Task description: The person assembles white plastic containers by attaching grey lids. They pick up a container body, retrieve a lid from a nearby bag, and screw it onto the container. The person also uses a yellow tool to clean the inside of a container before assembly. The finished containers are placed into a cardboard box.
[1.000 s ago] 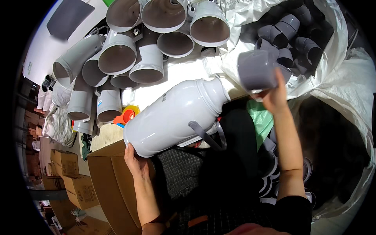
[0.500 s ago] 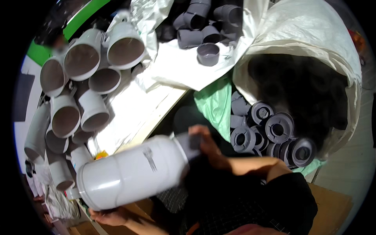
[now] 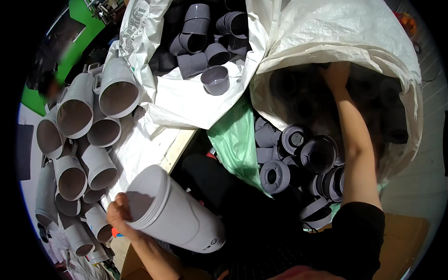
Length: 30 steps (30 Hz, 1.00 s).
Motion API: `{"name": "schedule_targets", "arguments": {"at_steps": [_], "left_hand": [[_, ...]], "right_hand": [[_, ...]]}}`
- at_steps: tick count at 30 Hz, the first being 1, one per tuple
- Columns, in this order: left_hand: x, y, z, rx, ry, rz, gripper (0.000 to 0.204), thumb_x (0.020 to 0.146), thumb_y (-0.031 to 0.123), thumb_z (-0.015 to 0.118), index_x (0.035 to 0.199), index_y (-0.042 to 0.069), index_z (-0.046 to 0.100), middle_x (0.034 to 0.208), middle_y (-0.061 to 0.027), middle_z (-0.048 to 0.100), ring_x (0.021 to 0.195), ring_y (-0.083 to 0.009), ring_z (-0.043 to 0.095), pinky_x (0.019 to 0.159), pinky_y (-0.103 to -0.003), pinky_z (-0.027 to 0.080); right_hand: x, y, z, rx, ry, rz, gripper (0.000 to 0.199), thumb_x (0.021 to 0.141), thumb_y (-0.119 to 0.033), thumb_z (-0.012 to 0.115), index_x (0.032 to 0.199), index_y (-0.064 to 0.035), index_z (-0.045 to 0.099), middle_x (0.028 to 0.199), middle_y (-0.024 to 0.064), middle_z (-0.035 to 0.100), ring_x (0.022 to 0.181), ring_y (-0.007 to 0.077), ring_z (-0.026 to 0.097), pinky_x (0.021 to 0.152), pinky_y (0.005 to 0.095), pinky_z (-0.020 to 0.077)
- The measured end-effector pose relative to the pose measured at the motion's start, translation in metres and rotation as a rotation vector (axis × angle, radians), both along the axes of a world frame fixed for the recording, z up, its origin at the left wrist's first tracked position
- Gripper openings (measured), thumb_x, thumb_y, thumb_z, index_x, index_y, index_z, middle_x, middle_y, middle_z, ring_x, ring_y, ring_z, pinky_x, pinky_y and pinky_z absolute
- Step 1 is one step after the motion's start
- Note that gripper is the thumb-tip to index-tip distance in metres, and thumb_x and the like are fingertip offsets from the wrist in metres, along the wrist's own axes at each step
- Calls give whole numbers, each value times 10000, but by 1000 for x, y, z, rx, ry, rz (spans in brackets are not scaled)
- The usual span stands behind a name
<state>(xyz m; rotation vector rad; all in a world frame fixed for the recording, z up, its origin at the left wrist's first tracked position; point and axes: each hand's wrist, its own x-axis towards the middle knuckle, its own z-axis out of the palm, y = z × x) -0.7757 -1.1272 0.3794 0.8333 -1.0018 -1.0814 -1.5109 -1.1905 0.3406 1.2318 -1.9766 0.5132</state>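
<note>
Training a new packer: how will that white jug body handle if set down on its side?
The jug body is round and smooth, so it would probably roll. It looks hollow and open-mouthed, likely light. The left hand grips just its rim, suggesting stiffness.

We see our left hand [image 3: 119,215] at the rim of the flask body [image 3: 175,215], stacked shells [image 3: 88,135] to its left, our right hand [image 3: 337,74] inside the sack [image 3: 345,42], caps [image 3: 298,158] below it
</note>
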Motion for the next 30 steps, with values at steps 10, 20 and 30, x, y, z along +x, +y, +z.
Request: {"name": "schedule_targets", "arguments": {"at_steps": [10,20,30], "left_hand": [[9,-7,-17,-120,-226,81,438,999,243,591,694,131,298,665,2,332,677,-118,312,615,-289,270],[17,0,11,128,-450,-201,1114,686,678,728,1549,66,378,1537,-201,450,1435,-334,419,1178,-447,299],[39,48,28,175,-153,-20,1312,517,678,909,1509,69,303,1391,-119,451,1348,-258,432,1151,-378,312]], "right_hand": [[184,90,-82,207,-141,361,632,721,-80,795,1319,-194,621,1057,163,543,950,348,558,814,455,477],[329,34,35,-10,-1183,1032,402,940,-14,574,1339,26,597,1415,128,576,1237,229,594,1019,371,502],[576,53,26,400,-2001,1554,1194,756,-776,695,1546,2,251,1436,197,461,1343,288,474,1145,408,363]]}}
